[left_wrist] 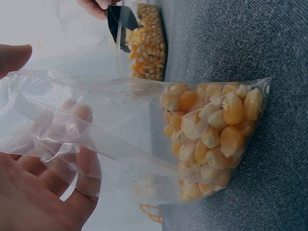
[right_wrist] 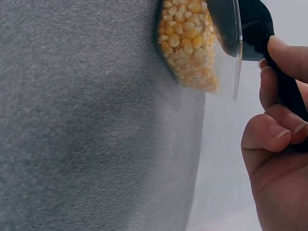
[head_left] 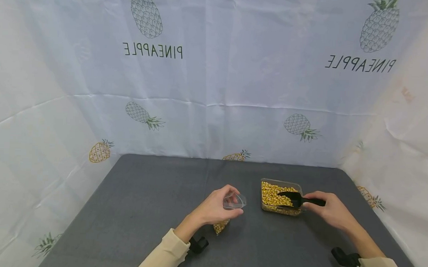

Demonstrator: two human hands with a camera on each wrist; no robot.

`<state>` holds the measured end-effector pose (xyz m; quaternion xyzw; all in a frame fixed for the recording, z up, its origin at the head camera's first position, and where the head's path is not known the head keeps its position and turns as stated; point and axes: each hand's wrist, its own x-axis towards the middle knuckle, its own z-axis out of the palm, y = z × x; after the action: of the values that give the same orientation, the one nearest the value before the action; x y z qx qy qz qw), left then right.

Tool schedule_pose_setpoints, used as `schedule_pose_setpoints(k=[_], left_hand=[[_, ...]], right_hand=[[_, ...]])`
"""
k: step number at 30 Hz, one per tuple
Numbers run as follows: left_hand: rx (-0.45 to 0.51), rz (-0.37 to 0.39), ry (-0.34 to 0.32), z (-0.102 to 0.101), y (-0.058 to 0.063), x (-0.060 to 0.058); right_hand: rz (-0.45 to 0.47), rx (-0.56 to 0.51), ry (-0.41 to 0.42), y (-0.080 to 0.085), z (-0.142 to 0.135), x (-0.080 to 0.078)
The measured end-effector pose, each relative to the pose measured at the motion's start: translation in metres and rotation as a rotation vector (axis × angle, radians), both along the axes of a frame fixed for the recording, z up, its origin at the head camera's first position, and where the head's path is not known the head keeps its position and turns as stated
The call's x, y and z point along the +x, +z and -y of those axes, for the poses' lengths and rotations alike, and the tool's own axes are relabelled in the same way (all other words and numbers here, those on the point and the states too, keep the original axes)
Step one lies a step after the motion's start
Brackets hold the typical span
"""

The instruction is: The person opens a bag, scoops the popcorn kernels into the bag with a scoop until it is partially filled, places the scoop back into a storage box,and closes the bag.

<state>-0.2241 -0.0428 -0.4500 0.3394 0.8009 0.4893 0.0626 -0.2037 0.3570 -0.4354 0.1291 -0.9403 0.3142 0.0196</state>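
A clear plastic bag hangs in my left hand, its mouth spread between the curled fingers and thumb. Corn kernels fill the bag's lower part, whose pointed corner reaches down to the table in the left wrist view. My right hand grips the handle of a black scoop. The scoop's blade is tilted over the corn inside a clear rectangular container, low within the rim. In the right wrist view, thumb and fingers wrap the handle beside the container wall.
The container stands on a dark grey table, right of the bag. A white curtain with pineapple prints rises behind the table and along both sides. Black straps with small devices sit at both wrists.
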Motion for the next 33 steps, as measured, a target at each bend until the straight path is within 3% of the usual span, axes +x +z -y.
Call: schedule_pose_setpoints(k=[19, 33], left_hand=[[-0.001, -0.006, -0.003, 0.001, 0.0, 0.0], [-0.004, -0.015, -0.003, 0.0, -0.001, 0.0]], right_hand=[[0.008, -0.101, -0.073, -0.014, -0.007, 0.007], [0.036, -0.188, -0.072, 0.0, 0.011, 0.011]])
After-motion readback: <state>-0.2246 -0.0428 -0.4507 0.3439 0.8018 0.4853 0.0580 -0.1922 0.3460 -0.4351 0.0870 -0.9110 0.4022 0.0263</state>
